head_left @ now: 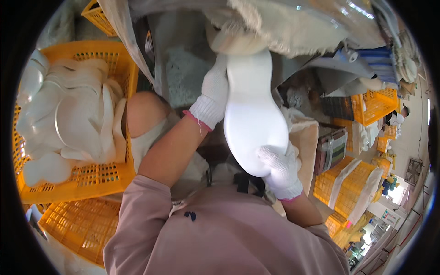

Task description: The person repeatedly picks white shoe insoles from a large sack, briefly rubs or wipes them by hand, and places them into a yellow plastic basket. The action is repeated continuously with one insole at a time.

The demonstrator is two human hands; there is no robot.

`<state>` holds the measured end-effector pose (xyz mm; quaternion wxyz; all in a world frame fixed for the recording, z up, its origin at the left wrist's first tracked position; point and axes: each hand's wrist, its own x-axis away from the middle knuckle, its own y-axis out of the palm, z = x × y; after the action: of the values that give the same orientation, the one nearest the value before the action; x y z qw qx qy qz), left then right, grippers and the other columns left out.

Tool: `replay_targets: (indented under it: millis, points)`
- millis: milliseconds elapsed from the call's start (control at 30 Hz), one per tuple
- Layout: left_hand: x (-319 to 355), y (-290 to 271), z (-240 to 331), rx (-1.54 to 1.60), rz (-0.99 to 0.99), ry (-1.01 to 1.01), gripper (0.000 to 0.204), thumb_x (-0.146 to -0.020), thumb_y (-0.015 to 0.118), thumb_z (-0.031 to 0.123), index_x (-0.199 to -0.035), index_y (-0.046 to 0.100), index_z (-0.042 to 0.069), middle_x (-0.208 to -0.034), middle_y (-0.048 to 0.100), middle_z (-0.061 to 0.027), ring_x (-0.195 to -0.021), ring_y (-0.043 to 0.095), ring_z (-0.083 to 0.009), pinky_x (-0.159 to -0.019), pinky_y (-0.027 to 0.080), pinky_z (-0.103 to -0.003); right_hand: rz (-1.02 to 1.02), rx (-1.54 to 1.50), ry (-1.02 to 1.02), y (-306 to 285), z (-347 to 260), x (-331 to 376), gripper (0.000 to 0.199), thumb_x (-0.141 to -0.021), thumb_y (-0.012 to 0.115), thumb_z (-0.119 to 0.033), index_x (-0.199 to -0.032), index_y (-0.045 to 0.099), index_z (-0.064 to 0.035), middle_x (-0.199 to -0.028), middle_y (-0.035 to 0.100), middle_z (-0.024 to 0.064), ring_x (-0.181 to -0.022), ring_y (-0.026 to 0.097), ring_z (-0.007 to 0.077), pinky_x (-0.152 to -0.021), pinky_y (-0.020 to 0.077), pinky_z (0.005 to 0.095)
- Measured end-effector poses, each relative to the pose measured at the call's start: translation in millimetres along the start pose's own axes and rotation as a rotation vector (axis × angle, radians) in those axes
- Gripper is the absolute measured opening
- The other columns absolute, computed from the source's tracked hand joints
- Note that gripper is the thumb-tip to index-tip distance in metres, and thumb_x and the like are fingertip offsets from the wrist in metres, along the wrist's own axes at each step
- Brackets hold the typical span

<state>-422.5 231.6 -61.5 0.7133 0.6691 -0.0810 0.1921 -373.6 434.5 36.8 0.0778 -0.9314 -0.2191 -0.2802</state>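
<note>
A white, smooth shoe sole (254, 123) lies lengthwise in front of me, its wider end toward my body. My left hand (215, 94), in a white knitted glove with a pink cuff edge, grips its left side near the far end; those fingers are mostly hidden behind the sole. At the near right end my right hand (280, 169), gloved the same way, is closed on the sole with the thumb on its upper face. The sole's far end meets a pale rounded wheel-like part (238, 42) under a frayed cloth cover (293, 32). Whether they touch, I cannot tell.
On the left, a yellow plastic crate (87, 185) holds many white soles (78, 119), above another yellow crate (82, 224). A cream cloth-lined container (305, 149) stands right of my right hand. Further right are stacked yellow crates (341, 185); a person (398, 117) is far off.
</note>
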Motion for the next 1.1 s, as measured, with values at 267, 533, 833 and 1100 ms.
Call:
replay_targets:
  millis: [267, 533, 833, 1100]
  points:
    - [-9.7, -27.7, -10.9, -0.068, 0.010, 0.004, 0.053, -0.114, 0.047, 0.044, -0.143, 0.059, 0.001, -0.137, 0.067, -0.0138, -0.125, 0.065, -0.0263, -0.110, 0.053, -0.038, -0.032, -0.001, -0.010, 5.0, -3.1, 14.1, 0.057, -0.093, 0.080, -0.013, -0.141, 0.058, 0.0070, -0.124, 0.073, 0.0125, -0.107, 0.072, 0.0192, -0.092, 0.0597, 0.0344]
    - [-80.3, -69.6, -1.9, -0.130, -0.191, 0.184, 0.048, -0.114, 0.048, 0.033, -0.149, 0.052, 0.000, -0.143, 0.063, -0.0147, -0.126, 0.064, -0.0289, -0.110, 0.053, -0.039, -0.086, -0.213, -0.155, 5.6, 8.1, -12.0, 0.045, -0.091, 0.082, -0.011, -0.129, 0.066, 0.0058, -0.112, 0.075, 0.0101, -0.098, 0.074, 0.0182, -0.086, 0.0606, 0.0319]
    - [5.5, -29.5, -19.4, -0.032, -0.015, 0.053, 0.050, -0.115, 0.046, 0.042, -0.145, 0.057, 0.003, -0.138, 0.066, -0.0123, -0.125, 0.064, -0.0283, -0.111, 0.052, -0.039, 0.088, -0.044, 0.037, -11.8, 18.9, 21.3, 0.046, -0.091, 0.078, -0.004, -0.134, 0.064, 0.0055, -0.114, 0.074, 0.0124, -0.099, 0.072, 0.0186, -0.088, 0.0601, 0.0330]
    - [2.9, -20.3, 11.2, -0.407, 0.323, 0.350, 0.045, -0.114, 0.050, 0.040, -0.132, 0.064, 0.001, -0.126, 0.071, -0.0126, -0.117, 0.067, -0.0241, -0.104, 0.054, -0.036, -0.090, -0.080, -0.048, 16.7, -5.3, -4.0, 0.054, -0.090, 0.080, -0.013, -0.137, 0.062, 0.0071, -0.119, 0.074, 0.0117, -0.101, 0.071, 0.0174, -0.089, 0.0583, 0.0320]
